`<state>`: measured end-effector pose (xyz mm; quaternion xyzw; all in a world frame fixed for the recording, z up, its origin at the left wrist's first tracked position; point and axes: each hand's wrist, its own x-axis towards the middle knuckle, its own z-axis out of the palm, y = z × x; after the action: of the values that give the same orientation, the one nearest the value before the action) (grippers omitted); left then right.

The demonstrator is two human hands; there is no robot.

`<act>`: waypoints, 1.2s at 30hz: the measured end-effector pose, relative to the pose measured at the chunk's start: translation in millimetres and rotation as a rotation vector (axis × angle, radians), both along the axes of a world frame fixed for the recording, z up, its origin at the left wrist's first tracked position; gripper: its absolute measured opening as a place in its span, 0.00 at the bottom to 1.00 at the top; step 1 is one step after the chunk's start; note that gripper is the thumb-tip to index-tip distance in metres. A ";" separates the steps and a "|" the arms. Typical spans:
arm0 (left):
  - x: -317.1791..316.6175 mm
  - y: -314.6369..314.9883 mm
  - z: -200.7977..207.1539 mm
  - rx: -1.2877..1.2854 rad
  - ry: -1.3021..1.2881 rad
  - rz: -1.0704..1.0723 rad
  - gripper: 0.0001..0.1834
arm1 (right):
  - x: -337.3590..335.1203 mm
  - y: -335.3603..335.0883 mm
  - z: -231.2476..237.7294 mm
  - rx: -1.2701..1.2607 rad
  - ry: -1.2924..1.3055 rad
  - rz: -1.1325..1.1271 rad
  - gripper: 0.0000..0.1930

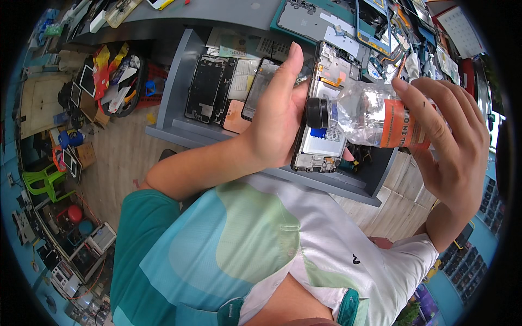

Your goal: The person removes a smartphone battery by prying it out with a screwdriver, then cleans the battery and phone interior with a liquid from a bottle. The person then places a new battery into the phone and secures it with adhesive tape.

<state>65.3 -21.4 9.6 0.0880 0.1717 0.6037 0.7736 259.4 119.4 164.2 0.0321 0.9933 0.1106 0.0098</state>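
Note:
My left hand [274, 122] is wrapped round an opened smartphone [322, 144], its thumb standing up along the left edge. The phone's back cover is off, showing the battery, boards and an orange flex cable. Closed round a clear plastic bottle [359, 122] with an orange label, my right hand [454, 130] keeps it lying sideways. The bottle's black cap [317, 113] points left and lies across the phone's middle in this view. Whether the cap touches the phone I cannot tell. The bottle hides part of the phone.
Beneath my hands a grey drawer [179, 87] is pulled out, holding several phone frames [205, 89] and a banknote [234, 46]. Phone parts and cables crowd the desk [217, 16] at the upper right. A full waste bin [142, 81] stands on the left, with a green chair [46, 182] beyond.

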 end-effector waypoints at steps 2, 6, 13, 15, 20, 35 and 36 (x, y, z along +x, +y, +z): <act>2.0 0.3 4.2 -0.041 0.007 0.024 0.54 | -0.5 3.0 0.3 -0.008 -0.003 -0.005 0.43; 3.3 0.8 1.9 -0.018 0.024 0.015 0.55 | 1.0 8.0 -0.1 0.012 0.006 -0.009 0.43; 3.6 0.7 -0.1 -0.006 0.045 0.025 0.56 | 4.7 10.2 -0.7 0.005 0.004 -0.040 0.43; 3.4 -0.2 2.2 -0.019 0.046 0.032 0.56 | 7.7 12.0 -2.3 -0.002 0.009 -0.050 0.44; 5.1 0.6 9.8 -0.052 0.061 0.054 0.56 | 12.4 13.9 2.7 -0.023 -0.009 -0.076 0.45; 5.0 0.1 2.1 -0.016 0.101 -0.017 0.56 | 9.5 13.0 -4.3 -0.073 0.026 -0.071 0.44; 4.7 0.2 0.8 0.001 0.113 -0.025 0.56 | 9.5 13.5 -3.5 -0.077 0.025 -0.072 0.44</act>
<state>70.1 -21.1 10.4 0.1246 0.2135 0.5879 0.7702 268.9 132.9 160.7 0.0689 0.9951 0.0712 0.0026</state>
